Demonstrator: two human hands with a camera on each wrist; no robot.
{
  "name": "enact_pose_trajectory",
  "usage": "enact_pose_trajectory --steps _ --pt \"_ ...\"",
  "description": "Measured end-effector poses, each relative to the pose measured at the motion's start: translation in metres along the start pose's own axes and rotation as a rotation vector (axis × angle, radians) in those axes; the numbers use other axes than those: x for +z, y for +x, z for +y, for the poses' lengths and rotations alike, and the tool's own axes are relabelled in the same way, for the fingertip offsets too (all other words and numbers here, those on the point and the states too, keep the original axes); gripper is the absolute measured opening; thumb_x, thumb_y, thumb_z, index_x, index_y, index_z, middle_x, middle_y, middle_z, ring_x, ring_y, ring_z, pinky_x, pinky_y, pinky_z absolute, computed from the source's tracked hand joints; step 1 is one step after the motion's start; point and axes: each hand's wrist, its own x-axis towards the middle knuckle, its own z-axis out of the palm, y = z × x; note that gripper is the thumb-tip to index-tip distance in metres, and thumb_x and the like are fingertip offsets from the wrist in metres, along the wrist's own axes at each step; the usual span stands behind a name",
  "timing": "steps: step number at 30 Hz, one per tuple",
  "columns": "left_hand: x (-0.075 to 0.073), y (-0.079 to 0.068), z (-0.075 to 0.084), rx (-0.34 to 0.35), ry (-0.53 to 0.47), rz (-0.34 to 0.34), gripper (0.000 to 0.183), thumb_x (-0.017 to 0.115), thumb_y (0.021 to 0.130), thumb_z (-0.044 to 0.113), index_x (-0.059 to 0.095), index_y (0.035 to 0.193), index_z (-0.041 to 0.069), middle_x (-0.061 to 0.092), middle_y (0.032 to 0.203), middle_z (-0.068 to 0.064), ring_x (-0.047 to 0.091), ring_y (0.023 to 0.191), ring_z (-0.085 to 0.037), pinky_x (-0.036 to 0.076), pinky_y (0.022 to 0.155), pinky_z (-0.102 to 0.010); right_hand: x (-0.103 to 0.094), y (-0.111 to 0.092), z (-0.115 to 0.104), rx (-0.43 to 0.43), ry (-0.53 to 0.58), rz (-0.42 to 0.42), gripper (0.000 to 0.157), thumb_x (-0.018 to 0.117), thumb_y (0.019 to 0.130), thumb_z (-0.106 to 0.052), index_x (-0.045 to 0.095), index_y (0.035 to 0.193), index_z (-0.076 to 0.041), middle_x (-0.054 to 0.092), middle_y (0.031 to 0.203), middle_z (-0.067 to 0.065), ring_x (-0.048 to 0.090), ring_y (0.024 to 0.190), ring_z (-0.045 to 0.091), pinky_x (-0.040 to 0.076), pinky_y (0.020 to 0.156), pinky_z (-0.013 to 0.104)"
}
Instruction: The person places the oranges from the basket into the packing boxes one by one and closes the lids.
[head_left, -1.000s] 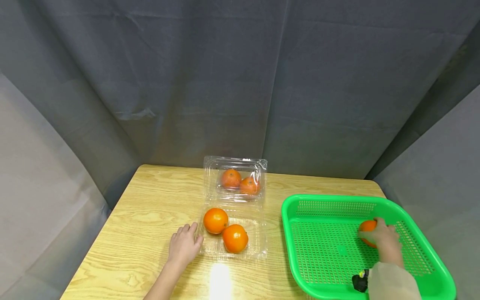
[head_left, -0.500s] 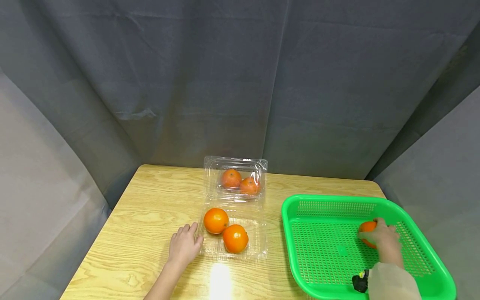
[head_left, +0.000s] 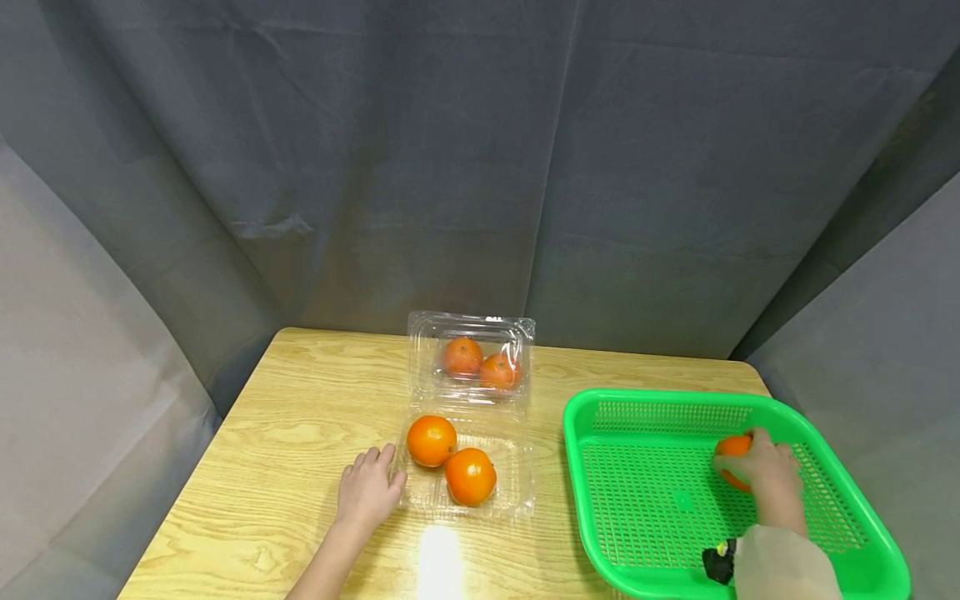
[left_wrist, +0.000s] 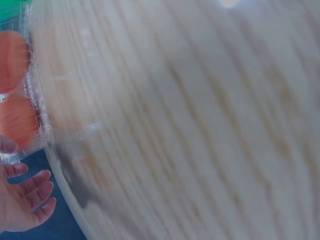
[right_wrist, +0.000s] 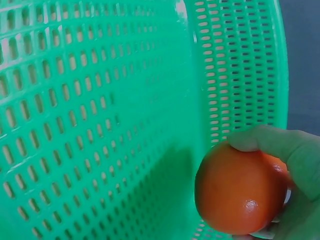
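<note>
In the head view my right hand [head_left: 771, 473] grips an orange [head_left: 732, 463] inside the green plastic basket [head_left: 600, 533]. The right wrist view shows the thumb and fingers curled round this orange [right_wrist: 240, 190], near the basket's side wall. My left hand [head_left: 367, 490] lies beside the left edge of a clear plastic clamshell box [head_left: 513, 492], fingers loosely extended, holding nothing. The near half of the box has two oranges in it, a left orange [head_left: 432, 442] and a right orange [head_left: 470, 477]. Two more oranges [head_left: 462, 357] show through its clear far half; whether inside or behind, I cannot tell.
A wooden table [head_left: 277, 442] carries the box and the basket. Grey curtains [head_left: 405, 167] hang behind it and on both sides. A small black object [head_left: 718, 564] sits at the right sleeve's cuff [head_left: 783, 562], over the basket's near side.
My right hand and the orange in it have shifted very slightly up and left in the head view. The left hand, the box and its oranges stay in place.
</note>
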Motion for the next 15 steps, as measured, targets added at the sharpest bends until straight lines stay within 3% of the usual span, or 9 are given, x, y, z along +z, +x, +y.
enact_pose_trajectory --steps 15 --pt "0.001 0.001 -0.001 0.004 0.022 -0.002 0.041 0.056 0.085 0.031 0.056 0.118 0.007 0.06 0.105 -0.016 0.055 0.094 -0.032 0.046 0.075 -0.046 -0.02 -0.015 -0.037 -0.067 -0.013 0.041 0.083 0.063 0.077 -0.036 0.02 0.134 0.006 0.025 0.11 0.042 0.029 0.095 0.055 0.037 0.059 0.054"
